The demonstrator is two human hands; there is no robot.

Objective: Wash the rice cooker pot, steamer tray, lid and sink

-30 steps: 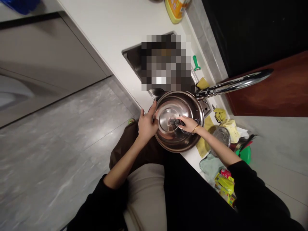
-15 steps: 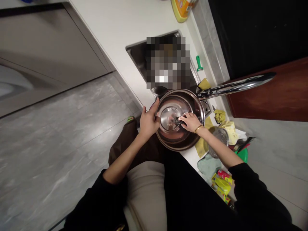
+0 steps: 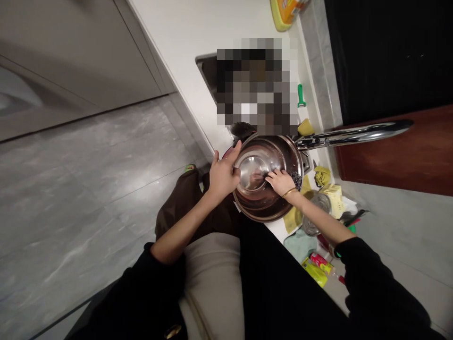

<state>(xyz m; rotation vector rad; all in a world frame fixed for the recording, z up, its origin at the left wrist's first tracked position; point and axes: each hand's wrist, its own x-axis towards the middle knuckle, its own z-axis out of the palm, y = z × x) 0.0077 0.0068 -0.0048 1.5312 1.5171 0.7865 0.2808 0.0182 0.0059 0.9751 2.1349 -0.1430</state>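
The left hand [image 3: 222,175] holds the rim of a big shiny bowl [image 3: 268,177], fingers curled around it. The right hand [image 3: 281,182] is inside the bowl, fingers closed on a dark scrubber [image 3: 296,179]. The bowl sits at the worktop [image 3: 198,33] front edge, under the tap [image 3: 354,134].

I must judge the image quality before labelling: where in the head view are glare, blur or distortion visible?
Head view: glare shines on the round stainless steel bowl and on the long chrome faucet; a pixelated block hides the sink above the bowl; the wide lens bends the white countertop edge and floor lines; the left hand and right hand are slightly soft; the upper right is nearly black.
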